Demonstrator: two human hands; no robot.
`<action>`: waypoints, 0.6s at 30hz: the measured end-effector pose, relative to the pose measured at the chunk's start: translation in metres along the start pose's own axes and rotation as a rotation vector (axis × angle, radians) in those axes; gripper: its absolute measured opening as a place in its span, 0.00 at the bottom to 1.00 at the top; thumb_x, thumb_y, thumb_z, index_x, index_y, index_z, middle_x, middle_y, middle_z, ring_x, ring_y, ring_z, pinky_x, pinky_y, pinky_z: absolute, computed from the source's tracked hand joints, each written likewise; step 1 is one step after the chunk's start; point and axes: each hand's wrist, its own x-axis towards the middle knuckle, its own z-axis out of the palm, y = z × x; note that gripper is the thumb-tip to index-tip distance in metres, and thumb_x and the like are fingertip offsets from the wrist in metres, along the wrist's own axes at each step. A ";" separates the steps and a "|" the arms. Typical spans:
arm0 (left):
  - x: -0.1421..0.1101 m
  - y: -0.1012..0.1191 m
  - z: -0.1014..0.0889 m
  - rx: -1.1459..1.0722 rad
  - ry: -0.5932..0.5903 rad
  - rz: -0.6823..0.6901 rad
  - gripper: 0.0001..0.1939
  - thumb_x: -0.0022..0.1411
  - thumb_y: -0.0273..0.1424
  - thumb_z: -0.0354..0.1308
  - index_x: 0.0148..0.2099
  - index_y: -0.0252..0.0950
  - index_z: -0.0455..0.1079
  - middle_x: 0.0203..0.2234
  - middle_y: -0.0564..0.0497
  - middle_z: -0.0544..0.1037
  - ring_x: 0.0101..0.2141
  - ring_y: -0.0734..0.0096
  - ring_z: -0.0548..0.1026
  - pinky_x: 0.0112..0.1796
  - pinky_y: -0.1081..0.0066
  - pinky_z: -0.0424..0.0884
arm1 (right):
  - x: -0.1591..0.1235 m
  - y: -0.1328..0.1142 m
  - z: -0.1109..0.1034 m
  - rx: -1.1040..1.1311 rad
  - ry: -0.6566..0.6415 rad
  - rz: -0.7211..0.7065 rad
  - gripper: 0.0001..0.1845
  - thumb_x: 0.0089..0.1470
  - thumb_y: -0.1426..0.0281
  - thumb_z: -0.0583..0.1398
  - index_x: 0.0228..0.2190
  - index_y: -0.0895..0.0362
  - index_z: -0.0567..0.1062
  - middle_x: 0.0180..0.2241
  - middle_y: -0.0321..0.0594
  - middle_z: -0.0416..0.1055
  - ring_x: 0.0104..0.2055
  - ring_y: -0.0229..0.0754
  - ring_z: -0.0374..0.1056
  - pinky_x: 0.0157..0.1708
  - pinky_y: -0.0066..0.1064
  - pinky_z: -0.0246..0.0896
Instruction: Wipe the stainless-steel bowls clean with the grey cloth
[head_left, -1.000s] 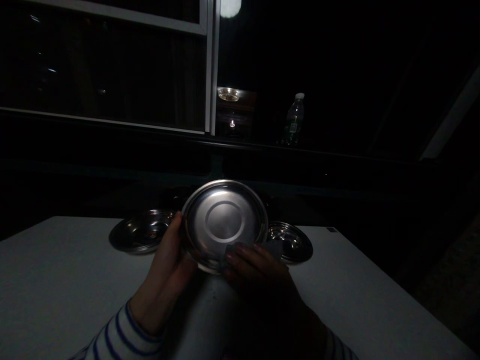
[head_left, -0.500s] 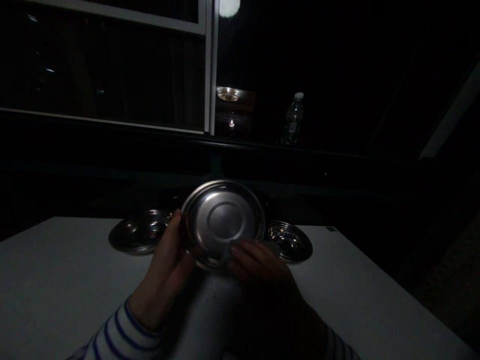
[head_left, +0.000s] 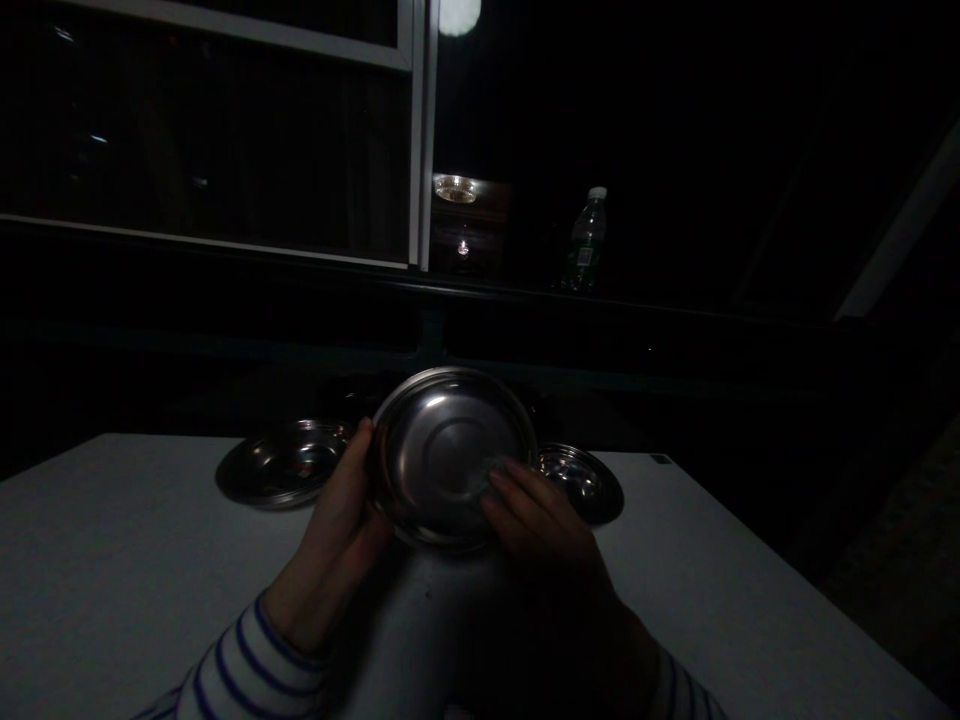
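Note:
A round, shallow stainless steel dish (head_left: 450, 440) is held up above the table, its broad face with a ringed centre tilted toward me. My left hand (head_left: 345, 515) grips its left edge, thumb at the rim and the other fingers partly hidden behind or below. Against the lower right of the dish's face rests my right hand (head_left: 544, 520), its fingers bent together over a small greyish cloth (head_left: 491, 475). Only a bit of that cloth shows in the dim light, so its shape is unclear.
On the white table (head_left: 135, 560) lie a steel bowl (head_left: 281, 465) at the left and another steel bowl (head_left: 585, 485) at the right, partly behind my right hand. A plastic bottle (head_left: 587, 245) with a white cap stands beyond the table by the dark window.
My right hand has slid right and slightly up across the dish's face with the cloth. The dish, in my left hand, has shifted slightly right and down.

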 end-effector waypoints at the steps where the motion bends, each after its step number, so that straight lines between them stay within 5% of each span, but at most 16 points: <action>1: -0.001 -0.002 0.001 -0.013 -0.009 -0.023 0.11 0.61 0.34 0.50 0.33 0.37 0.71 0.24 0.52 0.78 0.28 0.69 0.76 0.31 0.73 0.72 | 0.003 0.003 -0.004 -0.002 0.004 0.048 0.15 0.58 0.77 0.48 0.45 0.60 0.68 0.47 0.46 0.70 0.58 0.43 0.55 0.53 0.37 0.60; 6: -0.003 -0.012 0.003 -0.122 -0.050 -0.145 0.10 0.61 0.31 0.51 0.31 0.34 0.72 0.22 0.53 0.78 0.22 0.75 0.74 0.25 0.76 0.71 | 0.013 0.013 -0.017 -0.007 0.010 0.105 0.18 0.54 0.81 0.49 0.46 0.65 0.67 0.47 0.52 0.68 0.59 0.44 0.54 0.51 0.36 0.62; 14: 0.002 0.003 -0.001 -0.162 0.056 0.005 0.11 0.63 0.30 0.48 0.33 0.37 0.72 0.23 0.56 0.78 0.24 0.77 0.75 0.27 0.78 0.72 | -0.007 0.000 0.009 0.023 0.027 -0.039 0.18 0.56 0.77 0.48 0.48 0.64 0.65 0.49 0.51 0.67 0.61 0.47 0.49 0.50 0.38 0.64; 18: -0.003 -0.001 0.003 -0.099 0.027 -0.052 0.09 0.61 0.31 0.51 0.32 0.35 0.72 0.22 0.54 0.78 0.23 0.74 0.75 0.25 0.76 0.72 | 0.001 0.008 -0.005 0.017 -0.008 0.077 0.21 0.56 0.78 0.48 0.51 0.63 0.63 0.50 0.51 0.66 0.61 0.46 0.50 0.51 0.41 0.63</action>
